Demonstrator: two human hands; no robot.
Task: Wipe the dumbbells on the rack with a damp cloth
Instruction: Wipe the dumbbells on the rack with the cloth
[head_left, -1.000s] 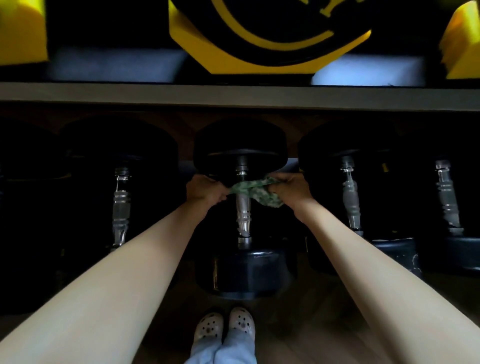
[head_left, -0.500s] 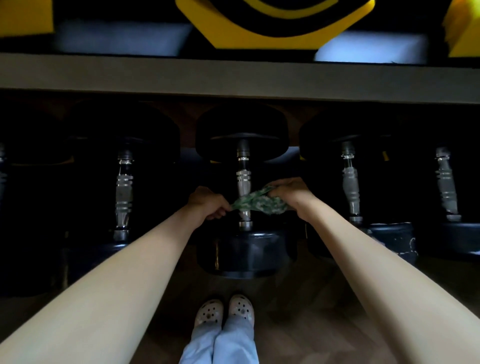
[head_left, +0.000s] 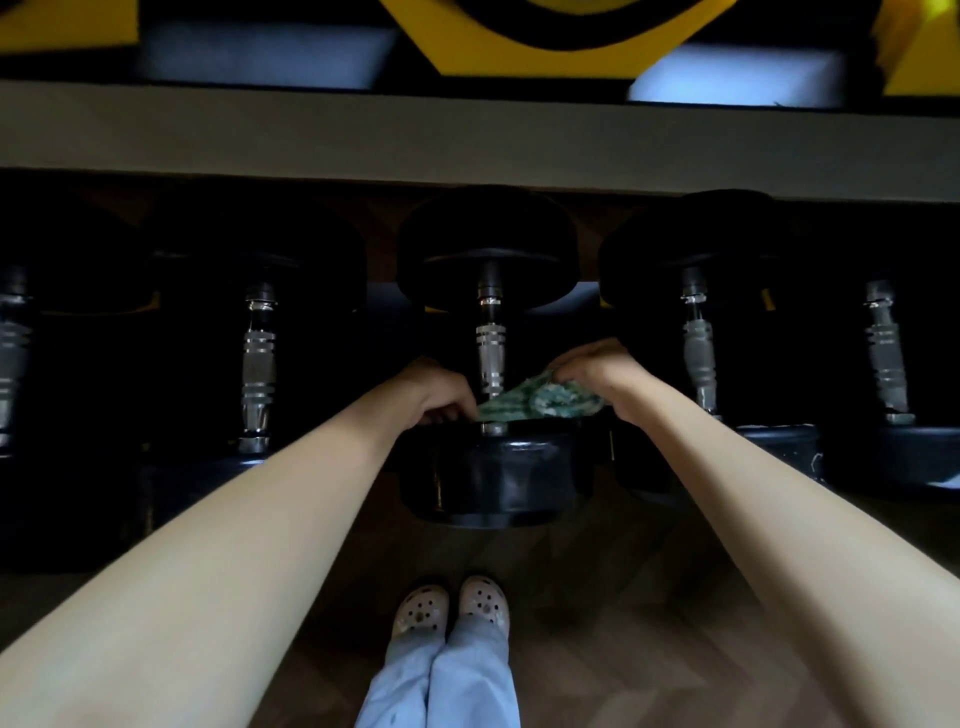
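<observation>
Two hands are closed on a green cloth: one end is pinched by the left hand, and the bunched other end is gripped in the curled fingers of the right hand. Between the two grips the cloth is drawn across the near end of the handle of the middle dumbbell, just above the inner edge of its near black head. Beyond the grips, bare handle is left up to the far head, which is tucked under the front edge of the grey rack shelf. Outside each grip a dark gap is kept from the neighbouring dumbbells, one to the left and one to the right. Nearer than the grips, wooden floor and a pair of pale shoes are seen.
</observation>
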